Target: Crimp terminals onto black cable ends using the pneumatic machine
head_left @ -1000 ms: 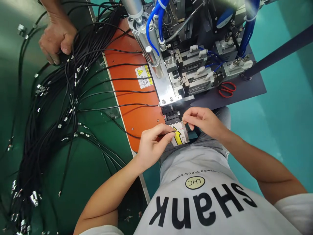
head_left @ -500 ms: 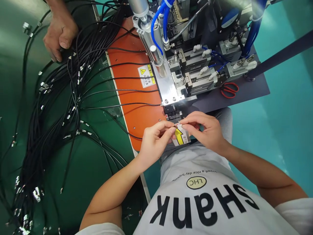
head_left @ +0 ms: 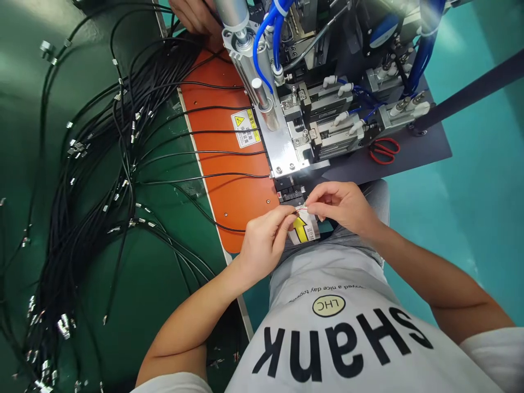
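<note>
My left hand (head_left: 265, 236) is closed in a pinch near the front of the machine. A black cable (head_left: 213, 218) runs over the orange plate into that hand, and its thin bare wires (head_left: 302, 208) stick out past the fingertips. My right hand (head_left: 343, 208) pinches the other end of these fine wires between thumb and forefinger. Just below the wires is a metal plate with a yellow arrow label (head_left: 302, 230). A small black block (head_left: 291, 194) of the machine sits directly beyond my fingertips.
Machine cylinders with blue air tubes (head_left: 262, 43) rise ahead. Several cables cross the orange plate (head_left: 229, 196) into the machine. A large bundle of black cables (head_left: 94, 180) covers the green table at left. Red-handled scissors (head_left: 385, 150) lie at right. Another person's hand (head_left: 198, 19) is at the top.
My right fingers have drawn slightly up and are more curled, leaving more wire showing between my hands. The other person's hand has moved right, to the cables beside the machine.
</note>
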Motion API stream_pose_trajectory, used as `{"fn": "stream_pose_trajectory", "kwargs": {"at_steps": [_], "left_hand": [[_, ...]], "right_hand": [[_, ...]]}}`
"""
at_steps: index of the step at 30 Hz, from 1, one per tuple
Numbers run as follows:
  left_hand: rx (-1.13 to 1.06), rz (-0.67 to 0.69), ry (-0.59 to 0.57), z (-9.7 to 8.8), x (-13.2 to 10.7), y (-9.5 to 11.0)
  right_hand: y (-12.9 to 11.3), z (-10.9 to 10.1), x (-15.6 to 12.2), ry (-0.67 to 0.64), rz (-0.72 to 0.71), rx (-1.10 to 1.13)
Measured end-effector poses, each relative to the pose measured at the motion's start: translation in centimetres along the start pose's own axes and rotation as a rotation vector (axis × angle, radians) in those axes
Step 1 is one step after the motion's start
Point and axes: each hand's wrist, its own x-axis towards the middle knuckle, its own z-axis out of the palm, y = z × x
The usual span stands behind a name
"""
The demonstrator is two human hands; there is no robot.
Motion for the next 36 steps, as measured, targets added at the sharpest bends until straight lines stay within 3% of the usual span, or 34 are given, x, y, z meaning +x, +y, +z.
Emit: {"fn": "stream_pose_trajectory", "kwargs": {"at_steps": [7, 13, 20, 26, 32, 36], "left_hand": [[-0.329, -0.173, -0.091, -0.1, 0.2, -0.2], [-0.505, -0.230, -0.042, 0.6, 0.4, -0.4], [-0.513, -0.102, 0.144, 2.0, 0.7, -0.2], [-0.315, 0.009, 0.310, 2.9, 1.0, -0.1], [-0.379, -0.037, 0.279, 2.5, 0.9, -0.4], [-0.290, -0.044, 0.242, 1.8, 0.9, -0.4]], "right_hand": [[0.2, 0.5, -0.2, -0.107, 0.057, 0.061], [0.1, 2.5, -1.2, 0.031, 0.021, 0.070], [-0.1, 3.0, -1.6, 0.129, -0.066, -0.083], [0.3, 3.0, -1.6, 0.121, -0.052, -0.090], [0.2, 2.9, -1.7, 0.181, -0.146, -0.208], [0.2, 2.7, -2.0, 0.273, -0.340, -0.441]]}}
